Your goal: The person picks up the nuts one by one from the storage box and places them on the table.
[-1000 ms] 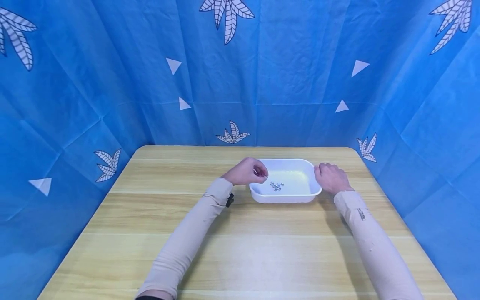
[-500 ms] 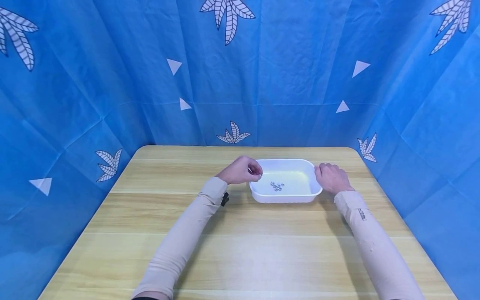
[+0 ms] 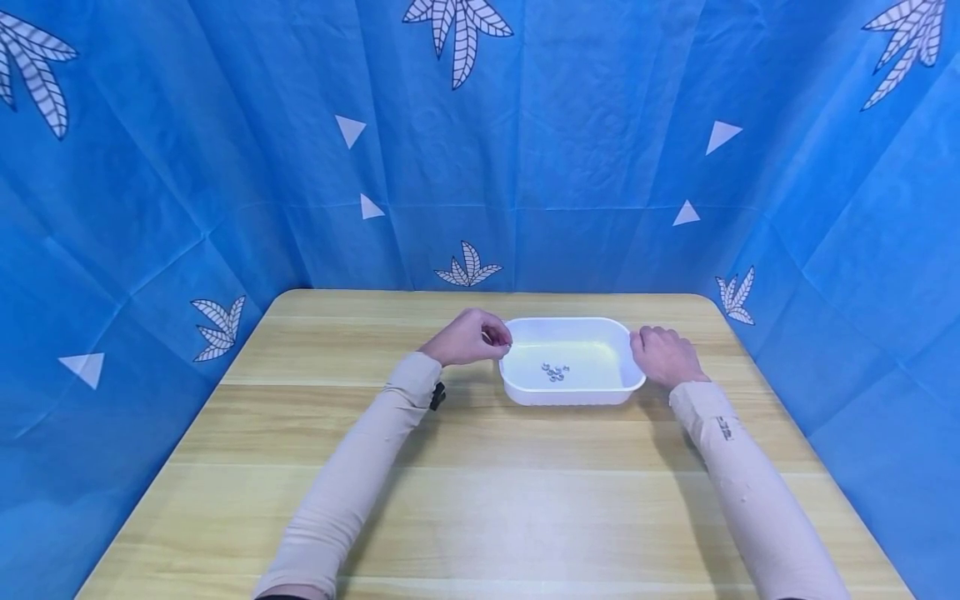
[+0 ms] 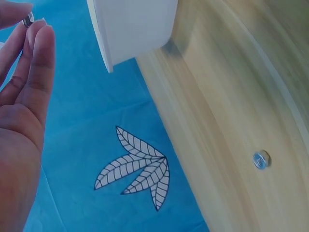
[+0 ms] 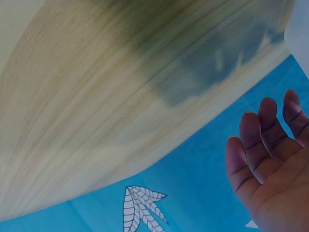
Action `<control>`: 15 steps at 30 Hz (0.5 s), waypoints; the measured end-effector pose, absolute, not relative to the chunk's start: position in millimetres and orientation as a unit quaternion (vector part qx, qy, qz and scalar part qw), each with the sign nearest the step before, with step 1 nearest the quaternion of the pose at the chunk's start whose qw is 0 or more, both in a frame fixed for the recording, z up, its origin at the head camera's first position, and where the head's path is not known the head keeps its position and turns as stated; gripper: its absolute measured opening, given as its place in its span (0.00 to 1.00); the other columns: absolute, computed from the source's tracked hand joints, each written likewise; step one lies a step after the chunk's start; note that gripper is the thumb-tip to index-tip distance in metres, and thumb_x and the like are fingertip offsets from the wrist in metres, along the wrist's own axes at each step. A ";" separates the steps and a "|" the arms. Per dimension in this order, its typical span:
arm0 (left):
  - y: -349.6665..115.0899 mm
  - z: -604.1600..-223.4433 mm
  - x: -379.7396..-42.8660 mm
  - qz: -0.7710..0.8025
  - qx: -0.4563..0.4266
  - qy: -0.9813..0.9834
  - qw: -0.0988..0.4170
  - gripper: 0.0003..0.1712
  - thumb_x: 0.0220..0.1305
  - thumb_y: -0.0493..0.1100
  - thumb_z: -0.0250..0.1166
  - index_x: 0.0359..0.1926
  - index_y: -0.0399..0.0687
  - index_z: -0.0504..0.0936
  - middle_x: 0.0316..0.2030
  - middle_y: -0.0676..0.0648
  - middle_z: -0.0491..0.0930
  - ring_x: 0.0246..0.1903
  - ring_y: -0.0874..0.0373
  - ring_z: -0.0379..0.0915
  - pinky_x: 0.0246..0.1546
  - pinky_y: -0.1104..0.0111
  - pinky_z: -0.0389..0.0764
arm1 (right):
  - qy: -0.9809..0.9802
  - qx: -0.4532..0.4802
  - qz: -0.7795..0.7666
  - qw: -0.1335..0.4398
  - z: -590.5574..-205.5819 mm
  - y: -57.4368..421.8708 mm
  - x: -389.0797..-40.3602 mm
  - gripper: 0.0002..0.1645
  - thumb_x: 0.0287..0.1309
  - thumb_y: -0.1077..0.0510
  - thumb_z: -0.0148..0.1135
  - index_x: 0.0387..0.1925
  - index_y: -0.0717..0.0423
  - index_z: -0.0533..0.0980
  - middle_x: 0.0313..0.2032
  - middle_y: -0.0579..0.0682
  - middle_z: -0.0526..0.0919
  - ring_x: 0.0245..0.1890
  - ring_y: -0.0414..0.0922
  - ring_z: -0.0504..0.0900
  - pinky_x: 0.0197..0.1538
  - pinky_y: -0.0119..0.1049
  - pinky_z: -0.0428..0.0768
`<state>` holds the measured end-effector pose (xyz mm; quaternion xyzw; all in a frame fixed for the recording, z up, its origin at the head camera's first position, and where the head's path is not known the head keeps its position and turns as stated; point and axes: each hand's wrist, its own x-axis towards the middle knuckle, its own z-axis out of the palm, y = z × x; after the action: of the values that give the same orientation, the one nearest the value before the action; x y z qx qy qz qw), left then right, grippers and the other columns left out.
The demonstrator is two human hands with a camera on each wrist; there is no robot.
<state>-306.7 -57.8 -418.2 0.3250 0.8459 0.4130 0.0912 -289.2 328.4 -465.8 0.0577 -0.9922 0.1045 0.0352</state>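
Blue cloth [image 3: 435,167] printed with white leaves and triangles hangs behind and along both sides of the light wood worktop [image 3: 495,492]. Toward its far edge sits my white tray [image 3: 566,397], upright, with a handful of small metal pieces [image 3: 555,372] gathered on its floor, left of the middle. At the tray's left end my left grip [image 3: 467,337] has thumb and fingertips pinching one more metal piece [image 4: 28,19], bright at its edge; seen from the left wrist, a gap parts these fingers from the tray's outer wall. That same view shows a loose nut-like piece [image 4: 261,159] lying on the worktop, well apart from the tray. My right grip [image 3: 663,356] is at the tray's right end, touching or just beside the rim. From the right wrist I see its four fingers loosely bent and a little apart; the thumb is out of that view, so I cannot tell whether it pinches the rim. Pale sleeves [image 3: 750,483] cover both my arms, and something small and black [image 3: 438,396] shows under the left cuff.
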 end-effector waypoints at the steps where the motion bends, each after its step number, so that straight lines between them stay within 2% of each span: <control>1: -59.6 -418.2 -306.4 0.414 0.321 0.847 0.092 0.08 0.60 0.34 0.70 0.40 0.38 0.89 0.38 0.45 0.89 0.36 0.57 0.83 0.41 0.70 0.87 | -0.992 0.058 0.104 0.035 -465.9 328.4 -289.2 0.34 0.80 0.46 0.32 0.52 0.69 0.76 0.49 0.70 0.83 0.51 0.70 0.81 0.54 0.68 0.78; 8: -75.4 -422.1 -308.3 0.423 0.303 0.850 0.084 0.10 0.60 0.33 0.72 0.43 0.35 0.88 0.38 0.44 0.89 0.38 0.56 0.83 0.43 0.68 0.87 | -0.992 0.058 0.104 0.032 -466.8 329.7 -290.4 0.35 0.79 0.45 0.31 0.55 0.69 0.75 0.51 0.71 0.82 0.52 0.70 0.80 0.55 0.68 0.78; 15: -94.8 -430.1 -311.6 0.428 0.290 0.853 0.076 0.07 0.60 0.35 0.71 0.41 0.42 0.89 0.37 0.46 0.89 0.37 0.57 0.83 0.43 0.68 0.87 | -0.993 0.058 0.103 0.028 -467.4 330.1 -291.1 0.35 0.79 0.45 0.31 0.56 0.69 0.75 0.52 0.71 0.82 0.53 0.71 0.80 0.56 0.69 0.78</control>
<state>-311.6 -94.8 -430.1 0.2901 0.8526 0.4279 0.0756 -291.1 330.1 -467.4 0.0580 -0.9925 0.1034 0.0283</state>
